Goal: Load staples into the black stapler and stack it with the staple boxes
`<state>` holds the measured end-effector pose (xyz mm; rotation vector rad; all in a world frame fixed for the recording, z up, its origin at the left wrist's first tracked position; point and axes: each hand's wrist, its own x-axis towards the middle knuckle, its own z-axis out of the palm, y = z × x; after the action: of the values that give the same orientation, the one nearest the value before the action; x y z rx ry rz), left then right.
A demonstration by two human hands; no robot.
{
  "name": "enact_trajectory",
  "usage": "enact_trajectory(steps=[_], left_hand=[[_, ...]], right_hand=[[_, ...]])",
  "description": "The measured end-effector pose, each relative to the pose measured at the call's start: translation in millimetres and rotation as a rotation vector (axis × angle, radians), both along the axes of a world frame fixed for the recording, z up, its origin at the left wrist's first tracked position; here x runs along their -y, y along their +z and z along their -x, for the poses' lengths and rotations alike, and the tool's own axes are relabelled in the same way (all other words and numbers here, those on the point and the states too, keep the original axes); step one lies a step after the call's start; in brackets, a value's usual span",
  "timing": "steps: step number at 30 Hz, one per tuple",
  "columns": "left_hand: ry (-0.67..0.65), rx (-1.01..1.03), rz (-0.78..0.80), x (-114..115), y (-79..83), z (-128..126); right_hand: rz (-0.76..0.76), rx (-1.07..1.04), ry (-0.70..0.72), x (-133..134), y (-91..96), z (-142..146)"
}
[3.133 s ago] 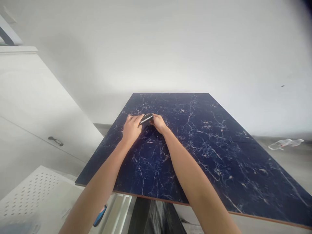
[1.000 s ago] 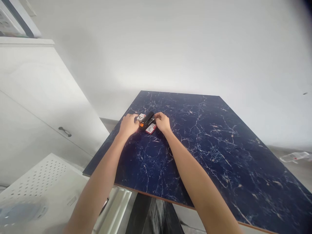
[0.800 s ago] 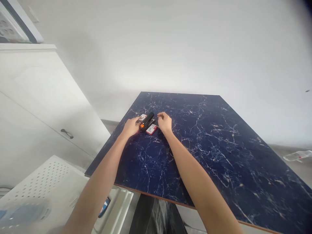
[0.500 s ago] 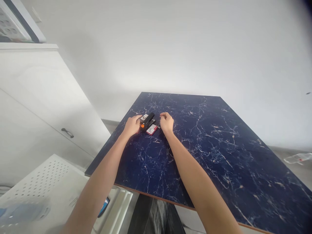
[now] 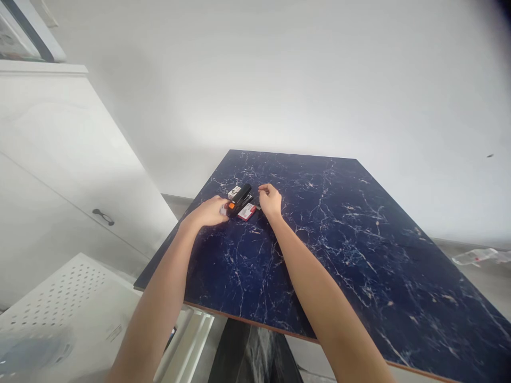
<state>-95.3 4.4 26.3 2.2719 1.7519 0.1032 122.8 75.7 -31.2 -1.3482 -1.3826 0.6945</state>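
Your left hand [image 5: 213, 210] curls at the near end of the stapler [image 5: 240, 198], probably steadying it; whether it grips is hidden. Left of the stapler lies a white box [image 5: 233, 192]. Black with an orange patch, the stapler slants on the bench [image 5: 319, 239]. Just right sits a red-and-white box [image 5: 246, 211], likely kept within reach; farther right, your right hand [image 5: 270, 199], apart, contents unclear.

This looks like a room in a home, though a small office is possible. A white cabinet [image 5: 51, 143] with a dark curved handle [image 5: 104, 217] stands at left, and a blue marble-patterned table [image 5: 339, 239] stands before a plain, pale far wall [image 5: 279, 80].
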Motion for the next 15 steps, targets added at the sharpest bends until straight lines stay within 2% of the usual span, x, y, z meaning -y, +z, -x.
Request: enact_trajectory(steps=[9,15], left_hand=[[0.061,0.07,-0.009,2,5.2,4],[0.027,0.03,0.008,-2,0.2,9]], right_hand=[[-0.019,-0.006,0.003,0,-2.3,0],[-0.067,-0.069,-0.072,17,-1.9,-6]])
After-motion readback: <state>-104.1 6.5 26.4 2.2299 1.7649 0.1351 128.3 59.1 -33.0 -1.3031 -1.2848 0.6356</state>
